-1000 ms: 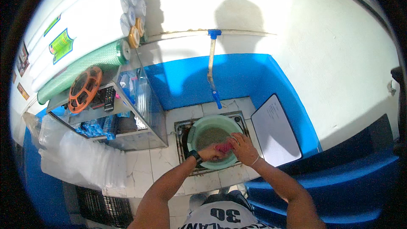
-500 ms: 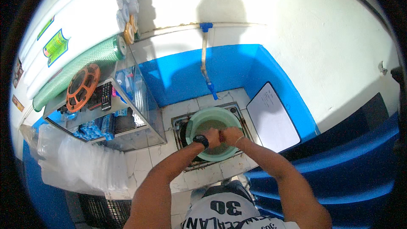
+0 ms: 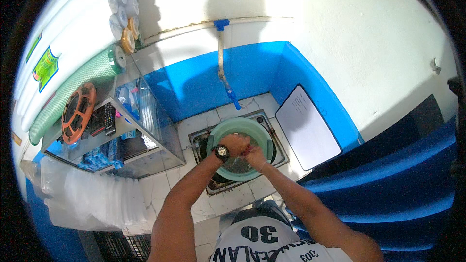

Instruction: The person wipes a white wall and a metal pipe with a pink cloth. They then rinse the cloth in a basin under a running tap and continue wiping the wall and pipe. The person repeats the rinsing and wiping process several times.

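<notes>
both hands are seen over the round pale green plastic basin (image 3: 262, 138) set in the tiled floor drain under the blue tap (image 3: 234, 101), the left hand (image 3: 236, 144) closed and the right hand (image 3: 254, 155) clasped with it around a small pink item (image 3: 247, 150), fingers curled shut.

The middle of the green basin (image 3: 240, 131) is covered by the left hand (image 3: 236, 144) and the right hand (image 3: 255, 156); what is gripped between them is shown only as a small reddish patch too blurred to be identified. The sink (image 3: 200, 141) beneath is largely hidden by the basin. Both forearms are cut off at the lower edge
</notes>
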Available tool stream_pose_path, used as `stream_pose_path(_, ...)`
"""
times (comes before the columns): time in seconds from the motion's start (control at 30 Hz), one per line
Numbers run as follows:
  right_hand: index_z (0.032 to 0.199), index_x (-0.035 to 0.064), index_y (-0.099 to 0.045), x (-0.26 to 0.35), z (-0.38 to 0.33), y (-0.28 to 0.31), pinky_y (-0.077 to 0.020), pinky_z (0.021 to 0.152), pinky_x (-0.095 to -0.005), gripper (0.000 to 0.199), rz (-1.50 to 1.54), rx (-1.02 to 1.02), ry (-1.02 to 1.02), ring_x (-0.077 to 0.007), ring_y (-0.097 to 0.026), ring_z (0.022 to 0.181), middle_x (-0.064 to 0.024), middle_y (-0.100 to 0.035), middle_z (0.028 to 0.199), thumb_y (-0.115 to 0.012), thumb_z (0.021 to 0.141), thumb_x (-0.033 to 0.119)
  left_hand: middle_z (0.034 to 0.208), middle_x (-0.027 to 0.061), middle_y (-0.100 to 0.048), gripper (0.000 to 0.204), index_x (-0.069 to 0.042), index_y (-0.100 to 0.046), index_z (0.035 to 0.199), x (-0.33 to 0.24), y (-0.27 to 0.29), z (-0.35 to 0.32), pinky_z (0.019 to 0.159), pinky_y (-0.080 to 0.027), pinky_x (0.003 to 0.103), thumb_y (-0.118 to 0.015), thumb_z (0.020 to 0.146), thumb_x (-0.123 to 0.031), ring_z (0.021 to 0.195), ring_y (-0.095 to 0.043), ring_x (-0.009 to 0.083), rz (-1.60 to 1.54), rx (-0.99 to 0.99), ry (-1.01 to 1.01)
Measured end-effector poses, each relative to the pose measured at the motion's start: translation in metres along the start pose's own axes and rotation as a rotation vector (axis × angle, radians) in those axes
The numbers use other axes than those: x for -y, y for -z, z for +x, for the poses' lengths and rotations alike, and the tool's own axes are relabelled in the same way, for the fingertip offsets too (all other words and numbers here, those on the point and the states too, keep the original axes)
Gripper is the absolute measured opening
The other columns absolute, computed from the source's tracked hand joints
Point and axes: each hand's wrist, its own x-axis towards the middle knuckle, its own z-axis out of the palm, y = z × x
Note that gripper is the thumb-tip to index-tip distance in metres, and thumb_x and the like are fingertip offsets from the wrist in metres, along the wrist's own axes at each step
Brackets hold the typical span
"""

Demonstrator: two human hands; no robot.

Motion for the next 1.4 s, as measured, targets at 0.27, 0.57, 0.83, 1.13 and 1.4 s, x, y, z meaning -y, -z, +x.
stream_pose_path(0.27, 0.118, 0.0095, -0.070, -0.007, -0.019, -0.026, -0.0520, 0.080, -0.0475, 0.040, -0.008, 0.160, 0.105, -0.0304, -0.066, 0.095, -0.0138, -0.069, 0.104, -0.073, 0.089, 0.036, 0.093, 0.0193, -0.075, 0.032, -0.010, -0.065, 0.117, 0.004, -0.043, -0.024, 0.070, -0.060, 0.055, -0.065, 0.092, -0.031, 0.083, -0.074, 0.0405, -0.029, -0.007, -0.029)
stream_pose_path(0.57, 0.106, 0.0019, -0.071, 0.004, -0.017, -0.011, -0.0535, 0.065, -0.0386, 0.029, 0.403, 0.023, 0.048, -0.0226, -0.068, 0.071, -0.0098, -0.071, 0.078, -0.080, 0.082, 0.015, 0.113, 0.0215, -0.069, 0.051, -0.012, -0.054, 0.140, 0.005, -0.030, -0.018, 0.078, -0.059, 0.052, -0.064, 0.091, -0.024, 0.098, -0.070, 0.0415, -0.035, -0.069, -0.020)
stream_pose_path(0.83, 0.126, -0.0003, -0.062, 0.018, -0.068, 0.020, -0.0521, 0.093, -0.0433, 0.044, 0.253, -0.196, -0.075, -0.0348, -0.068, 0.104, -0.0208, -0.069, 0.111, -0.075, 0.088, 0.017, 0.117, 0.0168, -0.059, 0.061, -0.015, -0.057, 0.139, -0.037, -0.072, -0.050, 0.092, -0.054, 0.050, -0.079, 0.082, -0.007, 0.104, -0.066, 0.0386, -0.526, -0.461, 0.250)
stream_pose_path(1.13, 0.135, 0.0015, -0.055, 0.002, -0.108, 0.024, -0.0460, 0.101, -0.0465, 0.047, 0.135, -0.271, 0.269, -0.0404, -0.057, 0.116, -0.0214, -0.057, 0.122, -0.071, 0.095, 0.021, 0.098, 0.0171, -0.069, 0.023, -0.007, -0.069, 0.113, -0.069, -0.057, -0.068, 0.084, -0.053, 0.048, -0.067, 0.097, -0.024, 0.091, -0.067, 0.0395, -0.867, -0.601, 0.447)
stream_pose_path(1.4, 0.122, 0.0039, -0.055, 0.009, -0.147, 0.031, -0.0456, 0.094, -0.0540, 0.045, 0.001, -0.395, 0.216, -0.0469, -0.054, 0.108, -0.0229, -0.056, 0.113, -0.076, 0.083, 0.009, 0.103, 0.0200, -0.066, 0.014, -0.005, -0.064, 0.105, -0.148, -0.034, -0.063, 0.083, -0.050, 0.052, -0.059, 0.099, -0.017, 0.097, -0.063, 0.0433, -0.771, -0.784, 0.384)
